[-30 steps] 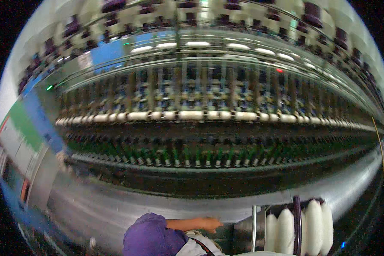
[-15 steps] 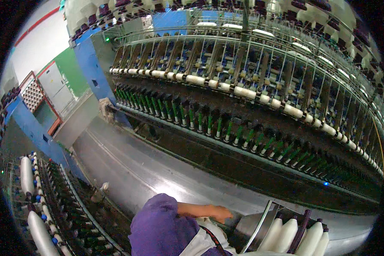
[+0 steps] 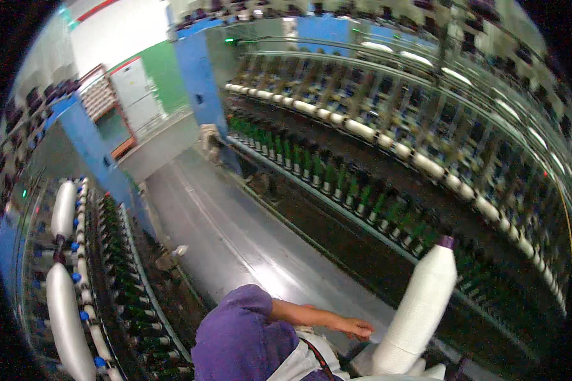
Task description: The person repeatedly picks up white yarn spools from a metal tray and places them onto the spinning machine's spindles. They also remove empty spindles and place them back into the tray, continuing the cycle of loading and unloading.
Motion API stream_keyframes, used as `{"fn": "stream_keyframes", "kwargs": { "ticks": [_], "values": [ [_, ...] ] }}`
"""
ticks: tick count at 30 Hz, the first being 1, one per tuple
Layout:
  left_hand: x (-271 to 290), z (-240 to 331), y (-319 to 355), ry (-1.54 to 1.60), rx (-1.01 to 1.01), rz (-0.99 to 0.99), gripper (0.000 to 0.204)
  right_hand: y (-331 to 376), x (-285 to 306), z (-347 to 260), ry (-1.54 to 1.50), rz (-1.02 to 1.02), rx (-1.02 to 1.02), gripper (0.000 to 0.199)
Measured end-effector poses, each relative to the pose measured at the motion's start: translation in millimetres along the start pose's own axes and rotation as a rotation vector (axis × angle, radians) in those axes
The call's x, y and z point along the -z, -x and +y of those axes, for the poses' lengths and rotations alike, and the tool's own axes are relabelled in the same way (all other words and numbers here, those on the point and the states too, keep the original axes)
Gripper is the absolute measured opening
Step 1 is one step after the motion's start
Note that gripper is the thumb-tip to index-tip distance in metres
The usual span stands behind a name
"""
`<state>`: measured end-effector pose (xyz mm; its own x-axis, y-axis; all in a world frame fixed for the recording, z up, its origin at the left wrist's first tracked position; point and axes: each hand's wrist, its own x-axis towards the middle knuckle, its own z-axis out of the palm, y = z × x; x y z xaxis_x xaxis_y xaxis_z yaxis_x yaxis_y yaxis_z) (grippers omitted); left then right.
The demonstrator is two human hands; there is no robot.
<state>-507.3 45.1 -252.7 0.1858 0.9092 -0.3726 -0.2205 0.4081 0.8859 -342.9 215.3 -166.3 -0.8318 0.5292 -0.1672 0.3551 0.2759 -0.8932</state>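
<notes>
My left arm, in a purple sleeve, reaches across to the right, and my left hand (image 3: 357,328) ends it with loosely bent, slightly blurred fingers. Nothing shows in that hand. Just to its right rises a large white yarn bobbin (image 3: 418,308) with a purple tip, tilted to the right. The bobbin's lower end runs toward the bottom of the picture, so what supports it is hidden. Tips of other white bobbins (image 3: 435,371) show low beside it. My right hand is not in view.
A long spinning frame (image 3: 337,117) with white rollers and a row of green spindles (image 3: 327,178) runs along the right. On the left stands another frame with large white yarn packages (image 3: 67,317). Between them lies a grey aisle floor (image 3: 203,197), leading to a door (image 3: 133,92).
One white bobbin now stands high above the others in the cart. My left hand has shifted slightly right. The view has turned rightward-tilted, so the machines sit further right and lower.
</notes>
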Motion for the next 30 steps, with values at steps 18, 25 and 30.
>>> {"fn": "stream_keyframes", "kwargs": {
  "ticks": [18,25,30],
  "values": [
    [187.1,81.8,377.4,0.217,-0.935,1.259,0.107,-215.5,-313.3,-201.3,-0.208,-1.004,0.039,0.07],
    [210.9,54.5,402.7,0.572,-1.511,1.17,0.066,-254.5,-354.2,-292.4,-0.872,-2.123,-0.392,0.072],
    [200.2,29.6,315.4,1.109,-1.014,1.311,0.068,-249.7,-381.7,-310.6,-1.348,-2.61,-0.726,0.067]
  ]
}}
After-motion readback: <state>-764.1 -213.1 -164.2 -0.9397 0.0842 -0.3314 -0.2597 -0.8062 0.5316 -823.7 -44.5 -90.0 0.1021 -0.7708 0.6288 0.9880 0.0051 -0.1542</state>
